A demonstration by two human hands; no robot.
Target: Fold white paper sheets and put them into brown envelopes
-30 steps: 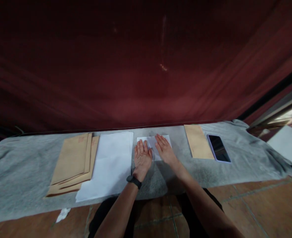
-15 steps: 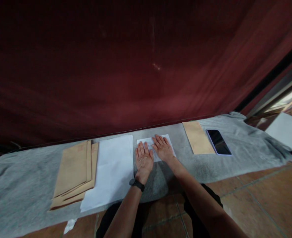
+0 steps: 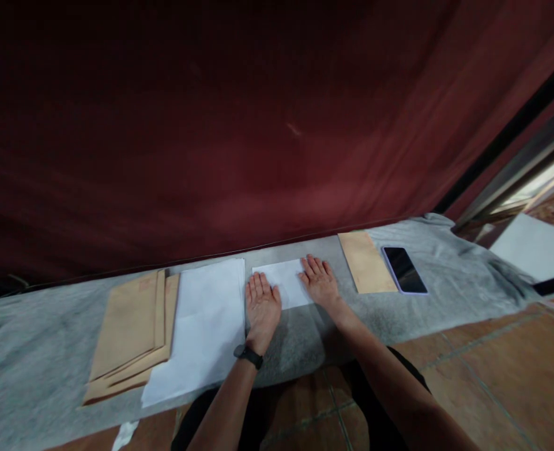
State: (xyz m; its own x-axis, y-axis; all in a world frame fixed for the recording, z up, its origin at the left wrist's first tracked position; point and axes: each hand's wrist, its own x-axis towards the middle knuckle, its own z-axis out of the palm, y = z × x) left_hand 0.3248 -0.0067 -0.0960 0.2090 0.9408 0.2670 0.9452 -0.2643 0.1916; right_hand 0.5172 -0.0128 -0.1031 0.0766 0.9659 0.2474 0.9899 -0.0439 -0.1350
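Note:
A small folded white sheet lies on the grey cloth in front of me. My left hand rests flat on its left edge, fingers stretched out, a black band on the wrist. My right hand lies flat on the sheet's right edge, fingers spread. Neither hand holds anything. Just left of my left hand is a stack of white paper.
A pile of brown envelopes lies left of the white stack. One brown envelope and a dark phone lie to the right. A dark red curtain hangs behind. Brown floor tiles are below the cloth's edge.
My hands have slid apart along the folded sheet, the left one leftward and the right one rightward, baring its middle. The view has shifted slightly.

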